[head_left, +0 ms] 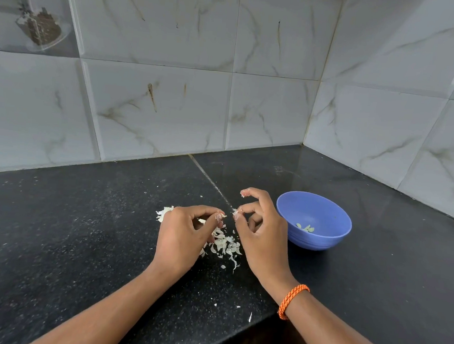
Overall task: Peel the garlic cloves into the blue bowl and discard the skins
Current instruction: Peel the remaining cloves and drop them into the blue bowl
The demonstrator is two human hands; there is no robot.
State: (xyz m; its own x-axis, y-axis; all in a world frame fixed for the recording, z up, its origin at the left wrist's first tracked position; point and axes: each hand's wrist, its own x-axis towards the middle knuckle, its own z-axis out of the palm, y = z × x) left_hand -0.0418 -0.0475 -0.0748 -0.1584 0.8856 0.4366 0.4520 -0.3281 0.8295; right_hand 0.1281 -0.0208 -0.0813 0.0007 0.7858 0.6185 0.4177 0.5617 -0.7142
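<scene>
On the counter (80, 228), the left hand (182, 239) pinches a garlic clove (202, 220). Skins (224, 245) lie piled between the hands. The right hand (261, 237) pinches a skin scrap (235, 212). Right of it, the bowl (313, 221) holds peeled cloves (305, 227).

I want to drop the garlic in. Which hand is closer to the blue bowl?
Right. The right hand is just beside the blue bowl, almost at its rim. The left hand is farther off, across the pile of skins.

Blue bowl (313, 221), speckled black counter (80, 228), orange wristband (292, 300).
</scene>
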